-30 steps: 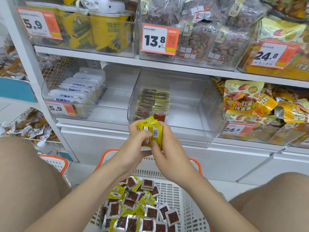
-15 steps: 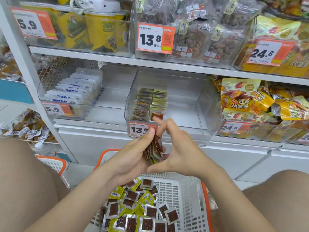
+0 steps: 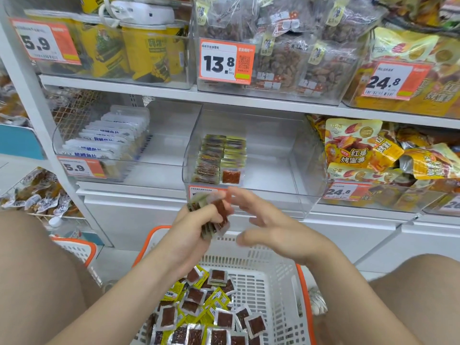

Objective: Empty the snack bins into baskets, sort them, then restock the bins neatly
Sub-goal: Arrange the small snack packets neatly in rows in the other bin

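Now your left grip clamps a stack of packets in front of the clear bin, probably to slot it beside the rows standing there; right grip spread apart, empty, alongside; loose packets lie in the basket.

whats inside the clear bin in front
In the clear bin, two rows of snack packets stand at the left. The left hand with its stack covers most of the front label.

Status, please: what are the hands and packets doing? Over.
Left hand grips packet stack; right hand open beside it. Bin holds two rows. Basket holds many more. Nothing blocks bin.
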Available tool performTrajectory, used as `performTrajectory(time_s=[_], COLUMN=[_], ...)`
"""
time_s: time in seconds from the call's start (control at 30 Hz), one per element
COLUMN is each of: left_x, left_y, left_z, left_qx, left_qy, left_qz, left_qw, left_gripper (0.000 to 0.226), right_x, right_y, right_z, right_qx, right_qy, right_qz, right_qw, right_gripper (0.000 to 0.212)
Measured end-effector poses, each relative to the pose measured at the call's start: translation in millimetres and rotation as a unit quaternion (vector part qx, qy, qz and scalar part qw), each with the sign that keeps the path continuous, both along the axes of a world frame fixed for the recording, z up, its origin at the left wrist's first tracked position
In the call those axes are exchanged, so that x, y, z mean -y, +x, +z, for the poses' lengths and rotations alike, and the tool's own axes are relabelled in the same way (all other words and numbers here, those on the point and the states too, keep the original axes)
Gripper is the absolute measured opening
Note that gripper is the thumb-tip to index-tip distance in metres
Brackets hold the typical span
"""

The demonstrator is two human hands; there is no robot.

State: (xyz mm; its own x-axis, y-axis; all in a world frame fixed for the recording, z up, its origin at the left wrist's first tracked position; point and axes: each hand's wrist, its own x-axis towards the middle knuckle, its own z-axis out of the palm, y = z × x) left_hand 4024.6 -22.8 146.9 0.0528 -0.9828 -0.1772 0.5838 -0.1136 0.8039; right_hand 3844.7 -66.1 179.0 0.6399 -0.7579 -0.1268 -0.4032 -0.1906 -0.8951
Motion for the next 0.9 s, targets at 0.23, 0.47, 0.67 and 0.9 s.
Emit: performTrajectory(time_s=[0.23,0.47,0.67,0.9], left_x=[-0.5,8.6,27.6,45.3], left_y=[0.8,23.3,34.3,32.8], left_z=[7.9,17.4,-9.4,-25.6], left_qx=[0.159,0.377,0.692,0.857], left_qy=[-0.112,-0.142,-0.207,-0.241], left_qz=[-0.024,-0.054,0.136,0.069], left_qw=[0.981,0.914,0.678,0.450], left_gripper=[0.057,0.080,0.037,0.049], right_x=[-7.4,0.0,59.8,131.0], right_y=[22.7,21.0,5.8,25.2], right_z=[-15.7,-9.1,3.2,0.5], right_qx=[0.282,0.327,0.081,-0.226], right_qy=[0.279,0.237,-0.165,-0.217], right_qz=[0.007,0.029,-0.175,-0.111], right_qw=[0.918,0.914,0.967,0.943], right_gripper=[0.049,0.032,0.038,0.051])
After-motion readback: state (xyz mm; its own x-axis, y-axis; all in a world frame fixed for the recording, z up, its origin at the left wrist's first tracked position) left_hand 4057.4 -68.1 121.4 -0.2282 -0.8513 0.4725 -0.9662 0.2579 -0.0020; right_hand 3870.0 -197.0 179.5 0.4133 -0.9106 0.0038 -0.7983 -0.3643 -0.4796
